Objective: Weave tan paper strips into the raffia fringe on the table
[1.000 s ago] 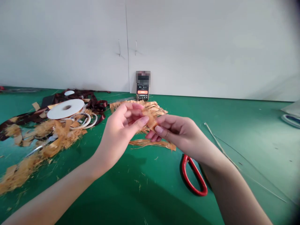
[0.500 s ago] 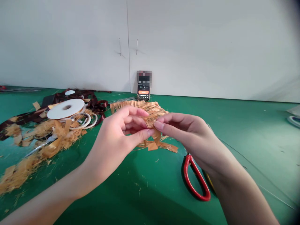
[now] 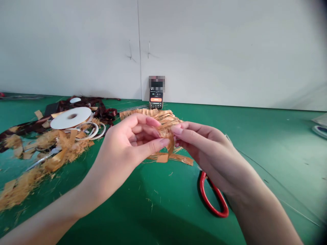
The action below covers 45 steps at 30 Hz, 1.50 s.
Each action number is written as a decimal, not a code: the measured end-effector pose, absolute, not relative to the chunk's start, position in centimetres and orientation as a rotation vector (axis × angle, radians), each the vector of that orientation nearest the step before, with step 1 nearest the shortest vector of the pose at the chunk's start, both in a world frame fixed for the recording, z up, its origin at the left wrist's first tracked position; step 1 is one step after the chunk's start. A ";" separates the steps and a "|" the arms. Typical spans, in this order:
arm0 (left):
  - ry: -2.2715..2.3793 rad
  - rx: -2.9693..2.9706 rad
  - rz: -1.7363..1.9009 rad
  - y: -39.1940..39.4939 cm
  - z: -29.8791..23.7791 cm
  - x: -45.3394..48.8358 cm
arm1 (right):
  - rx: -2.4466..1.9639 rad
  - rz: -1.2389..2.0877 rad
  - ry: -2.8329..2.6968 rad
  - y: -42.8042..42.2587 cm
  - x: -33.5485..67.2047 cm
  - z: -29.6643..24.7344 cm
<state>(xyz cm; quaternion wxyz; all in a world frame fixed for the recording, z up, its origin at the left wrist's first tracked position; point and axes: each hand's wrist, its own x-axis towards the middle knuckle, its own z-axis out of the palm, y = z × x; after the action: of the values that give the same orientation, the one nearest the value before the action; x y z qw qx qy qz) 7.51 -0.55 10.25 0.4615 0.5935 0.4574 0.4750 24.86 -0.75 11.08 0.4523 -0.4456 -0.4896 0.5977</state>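
Note:
Between my two hands is a piece of tan ribbon [image 3: 170, 144], partly frayed into threads, with one end curling down. My left hand [image 3: 130, 139] pinches it between thumb and fingers, the fingers curved behind it. On the other side my right hand [image 3: 201, 139] grips the ribbon's upper right part between thumb and forefinger. Just behind the hands, a pile of frayed tan ribbon strips [image 3: 166, 117] lies on the green table. Below the hands rests another frayed strip [image 3: 182, 158]. Red-handled scissors [image 3: 213, 200] lie under my right wrist, their blades hidden.
At left are a white ribbon spool [image 3: 60, 119], white rings [image 3: 98, 131], dark brown ribbon [image 3: 107, 115] and tan fibre scraps [image 3: 22, 189]. A phone [image 3: 156, 98] leans on the white wall at the back. Thin wires [image 3: 293, 206] lie at right.
My right thumb and forefinger have shifted slightly right and up along the ribbon. The ribbon's hanging end now curls more. My left hand stays nearly in place.

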 end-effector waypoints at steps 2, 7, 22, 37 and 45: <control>1.120 1.442 1.158 -0.6 10.3 7.5 | -1.087 1.501 -1.168 -0.8 25.0 11.2; 1.101 1.414 1.155 -0.7 10.2 7.4 | -1.063 1.532 -1.119 -1.0 25.0 11.3; 1.004 1.285 1.182 -0.7 10.0 7.8 | -1.077 1.582 -1.072 -1.2 24.5 11.6; 1.168 1.428 1.141 -1.3 10.3 8.3 | -1.089 1.485 -0.991 -1.1 24.6 11.5; 1.159 1.389 1.125 -1.4 10.2 8.3 | -1.141 1.432 -0.970 -1.3 24.4 11.5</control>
<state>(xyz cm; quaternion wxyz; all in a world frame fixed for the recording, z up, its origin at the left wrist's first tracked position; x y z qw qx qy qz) 8.33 -1.37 10.18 0.4845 0.5704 0.4760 0.4619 24.41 -1.28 11.54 0.5098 -0.4737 -0.4027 0.5946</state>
